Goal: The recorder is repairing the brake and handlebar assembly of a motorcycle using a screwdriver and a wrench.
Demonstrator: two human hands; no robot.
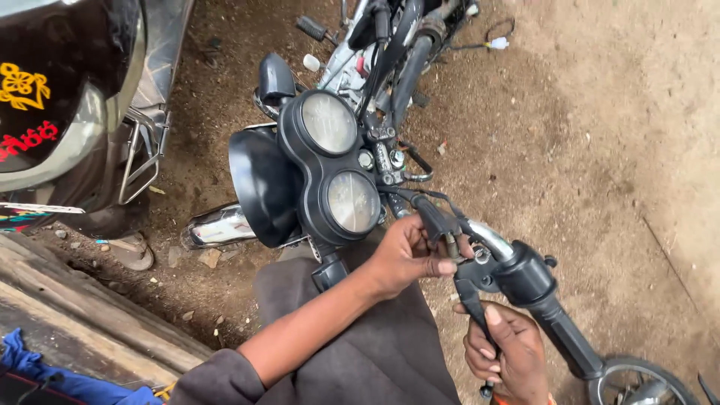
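Bare brown dirt ground [600,150] carries everything, with small stones [187,259] and scraps scattered over it. A motorbike [330,172] stands on it, another vehicle [67,112] at the left beside weathered wooden planks [82,307], on which lies a blue cloth [45,371], perhaps a rag

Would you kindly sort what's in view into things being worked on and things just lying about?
In hand:
left hand on cable end
right hand on brake lever
handlebar grip

Lying about:
parked vehicle
blue cloth
wooden planks
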